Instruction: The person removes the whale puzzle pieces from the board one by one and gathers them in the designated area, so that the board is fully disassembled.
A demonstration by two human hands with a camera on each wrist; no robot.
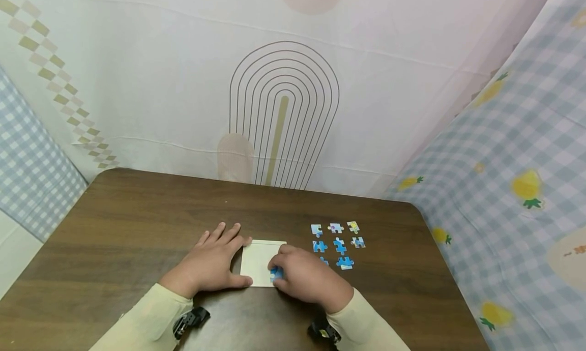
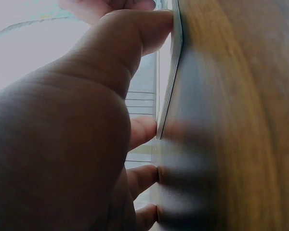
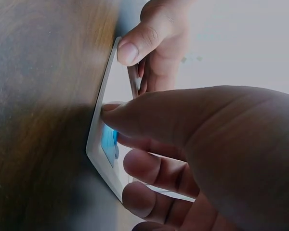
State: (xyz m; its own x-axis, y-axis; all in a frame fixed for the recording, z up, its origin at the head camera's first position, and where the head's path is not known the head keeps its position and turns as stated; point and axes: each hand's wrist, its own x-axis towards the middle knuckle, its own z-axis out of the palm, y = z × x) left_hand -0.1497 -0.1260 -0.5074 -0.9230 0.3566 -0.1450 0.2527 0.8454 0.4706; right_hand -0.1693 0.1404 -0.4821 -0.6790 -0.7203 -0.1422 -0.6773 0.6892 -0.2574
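Observation:
A pale square puzzle tray [image 1: 256,263] lies on the table with a thin raised border. My left hand [image 1: 212,262] spreads over its left side, thumb resting on the near edge and index finger at the far corner. The left wrist view shows the other fingertips [image 2: 143,180] touching the tabletop. At the tray's near right corner, my right hand [image 1: 304,274] pinches a blue puzzle piece [image 1: 276,273] between thumb and index finger. In the right wrist view this puzzle piece [image 3: 108,142] lies against the tray surface, partly hidden by the thumb.
Several loose puzzle pieces [image 1: 340,245] lie in rough rows right of the tray; one is partly covered by my right hand. The brown wooden table [image 1: 151,213] meets a patterned curtain [image 1: 183,86] at the back. A checked cloth [image 1: 499,188] hangs on the right.

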